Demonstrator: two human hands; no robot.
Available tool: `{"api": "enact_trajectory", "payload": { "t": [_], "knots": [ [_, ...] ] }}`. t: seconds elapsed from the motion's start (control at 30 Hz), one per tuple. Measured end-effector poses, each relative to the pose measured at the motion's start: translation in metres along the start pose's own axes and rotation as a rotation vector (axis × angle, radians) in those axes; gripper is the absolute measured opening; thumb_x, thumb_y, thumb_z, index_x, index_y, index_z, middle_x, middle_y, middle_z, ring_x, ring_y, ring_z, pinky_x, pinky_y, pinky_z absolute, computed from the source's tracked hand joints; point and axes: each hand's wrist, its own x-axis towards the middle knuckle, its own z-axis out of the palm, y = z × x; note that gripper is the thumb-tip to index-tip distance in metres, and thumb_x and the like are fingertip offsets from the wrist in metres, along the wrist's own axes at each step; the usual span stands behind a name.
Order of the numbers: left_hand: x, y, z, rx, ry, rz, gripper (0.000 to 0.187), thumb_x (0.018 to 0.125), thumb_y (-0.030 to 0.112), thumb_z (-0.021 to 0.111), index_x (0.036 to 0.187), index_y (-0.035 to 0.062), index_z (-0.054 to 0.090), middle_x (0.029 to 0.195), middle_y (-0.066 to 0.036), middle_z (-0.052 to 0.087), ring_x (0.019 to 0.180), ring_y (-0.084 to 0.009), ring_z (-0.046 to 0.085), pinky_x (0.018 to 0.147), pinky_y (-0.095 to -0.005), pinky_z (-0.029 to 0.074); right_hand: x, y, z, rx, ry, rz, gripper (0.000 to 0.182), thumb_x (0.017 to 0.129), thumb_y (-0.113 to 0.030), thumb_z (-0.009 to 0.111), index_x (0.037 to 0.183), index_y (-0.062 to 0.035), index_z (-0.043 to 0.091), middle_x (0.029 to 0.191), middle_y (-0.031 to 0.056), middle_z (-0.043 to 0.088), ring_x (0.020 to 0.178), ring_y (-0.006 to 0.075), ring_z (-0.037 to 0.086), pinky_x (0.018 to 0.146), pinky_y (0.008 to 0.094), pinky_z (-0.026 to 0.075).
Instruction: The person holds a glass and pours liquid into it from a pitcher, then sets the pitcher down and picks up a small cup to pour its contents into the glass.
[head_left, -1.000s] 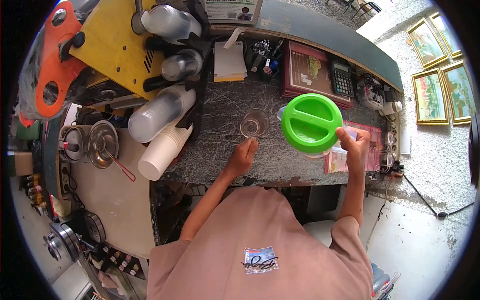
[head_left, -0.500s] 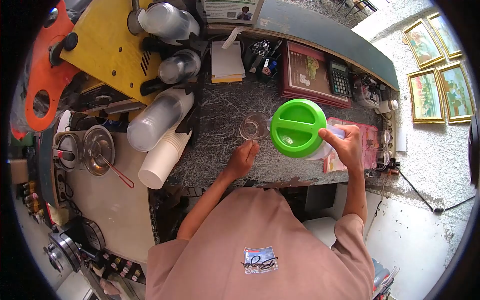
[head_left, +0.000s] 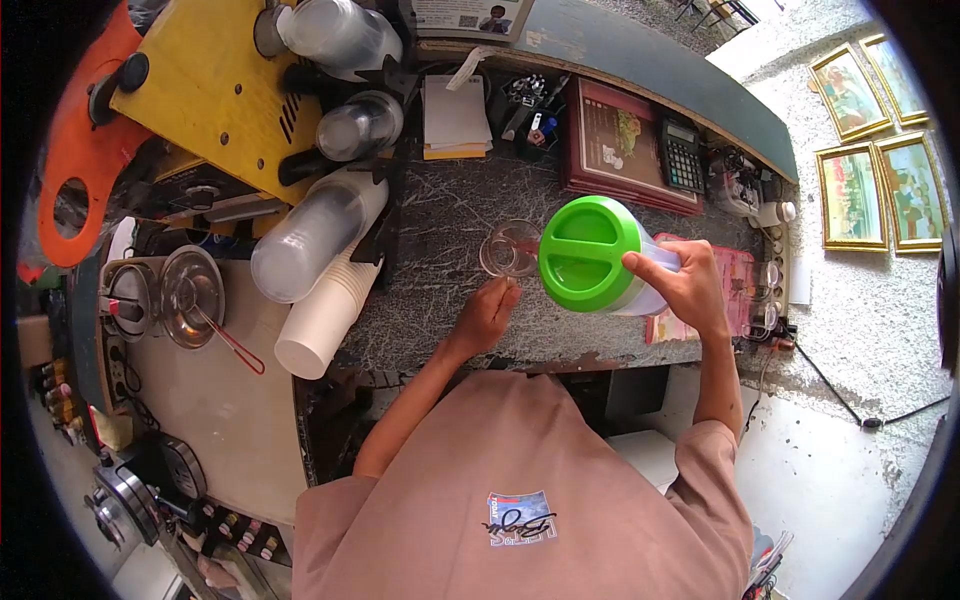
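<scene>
A pitcher with a bright green lid is tilted to the left in my right hand, whose fingers are wrapped round its handle. The lid faces me, and its spout side is over or beside a clear glass on the dark counter. A reddish streak shows in the glass; whether it is flowing liquid is hard to see. My left hand is closed at the near side of the glass. Its fingers pinch something small and thin that I cannot make out.
White paper cups and clear plastic cups lie in a rack at left, beside a yellow machine. Menu books and a calculator are at the back. A pink tray or mat is behind my right hand.
The pitcher is tipped slightly further to the left, and my right hand has shifted a little with it. A reddish streak shows more clearly in the glass. My left hand has barely moved.
</scene>
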Motion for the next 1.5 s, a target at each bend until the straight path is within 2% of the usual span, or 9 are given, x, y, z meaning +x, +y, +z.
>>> {"api": "enact_trajectory", "payload": {
  "t": [0.2, 0.27, 0.37, 0.7, 0.77, 1.03, 1.1, 1.5],
  "knots": [
    [-0.001, -0.001, 0.001, -0.016, 0.006, -0.011, 0.025, 0.104, 0.019, 0.048, 0.093, -0.0024, 0.054, 0.085, -0.020, 0.054, 0.082, -0.0418, 0.056, 0.074, -0.0463, 0.045, 0.003, -0.010, -0.003, -0.009, -0.060, 0.056, 0.042, 0.087, -0.039, 0.076, 0.082, 0.0018, 0.077, 0.065, 0.0107, 0.071, 0.056, 0.0146, 0.068, 0.053, 0.0298, 0.050],
    [0.001, -0.003, 0.002, -0.017, 0.034, 0.066, 0.029, 0.107, 0.022, 0.044, 0.090, -0.0003, 0.050, 0.077, -0.012, 0.049, 0.068, -0.0257, 0.048, 0.066, -0.0382, 0.042, 0.003, -0.011, -0.004, -0.008, -0.063, 0.058, 0.041, 0.087, -0.039, 0.076, 0.082, 0.0019, 0.077, 0.065, 0.0105, 0.071, 0.057, 0.0144, 0.069, 0.053, 0.0295, 0.050],
    [0.002, -0.004, 0.003, 0.008, 0.061, 0.122, 0.028, 0.107, 0.022, 0.044, 0.091, -0.0003, 0.051, 0.078, -0.013, 0.049, 0.070, -0.0265, 0.049, 0.067, -0.0386, 0.042, 0.003, -0.013, -0.005, 0.002, -0.069, 0.072, 0.041, 0.087, -0.039, 0.076, 0.083, 0.0019, 0.077, 0.066, 0.0101, 0.072, 0.058, 0.0139, 0.069, 0.053, 0.0290, 0.050],
    [0.001, -0.002, 0.002, -0.007, 0.043, 0.078, 0.029, 0.107, 0.023, 0.044, 0.091, -0.0005, 0.050, 0.079, -0.013, 0.048, 0.071, -0.0285, 0.048, 0.068, -0.0393, 0.042, 0.002, -0.010, -0.005, -0.004, -0.048, 0.061, 0.042, 0.087, -0.040, 0.077, 0.082, 0.0021, 0.077, 0.064, 0.0102, 0.071, 0.057, 0.0139, 0.069, 0.052, 0.0287, 0.050],
    [0.001, 0.000, -0.002, 0.013, -0.031, -0.025, 0.028, 0.105, 0.021, 0.047, 0.094, -0.0031, 0.055, 0.090, -0.021, 0.058, 0.090, -0.0422, 0.059, 0.077, -0.0468, 0.046, 0.002, -0.008, -0.005, 0.000, -0.044, 0.049, 0.042, 0.087, -0.040, 0.077, 0.082, 0.0021, 0.077, 0.064, 0.0102, 0.071, 0.057, 0.0140, 0.069, 0.052, 0.0287, 0.050],
    [0.001, 0.000, -0.001, 0.002, -0.011, -0.001, 0.030, 0.106, 0.023, 0.046, 0.093, -0.0030, 0.054, 0.088, -0.020, 0.056, 0.086, -0.0414, 0.058, 0.076, -0.0461, 0.046, 0.002, -0.013, -0.007, 0.013, -0.047, 0.031, 0.043, 0.087, -0.040, 0.077, 0.084, 0.0025, 0.077, 0.065, 0.0105, 0.072, 0.059, 0.0148, 0.070, 0.053, 0.0284, 0.051],
    [0.000, 0.000, 0.000, -0.012, -0.006, 0.004, 0.030, 0.106, 0.023, 0.046, 0.093, -0.0030, 0.054, 0.088, -0.020, 0.056, 0.086, -0.0412, 0.058, 0.075, -0.0461, 0.046, 0.001, -0.016, -0.009, 0.006, -0.083, 0.068, 0.038, 0.088, -0.034, 0.076, 0.086, 0.0043, 0.075, 0.069, 0.0082, 0.072, 0.064, 0.0108, 0.068, 0.058, 0.0271, 0.051],
    [0.000, -0.002, 0.000, -0.008, -0.002, 0.001, 0.027, 0.105, 0.020, 0.048, 0.092, -0.0030, 0.054, 0.086, -0.019, 0.055, 0.083, -0.0392, 0.057, 0.073, -0.0446, 0.045, 0.000, -0.015, -0.010, -0.008, -0.077, 0.081, 0.036, 0.088, -0.032, 0.077, 0.084, 0.0042, 0.074, 0.069, 0.0065, 0.070, 0.064, 0.0091, 0.066, 0.057, 0.0265, 0.050]
  ]
}}
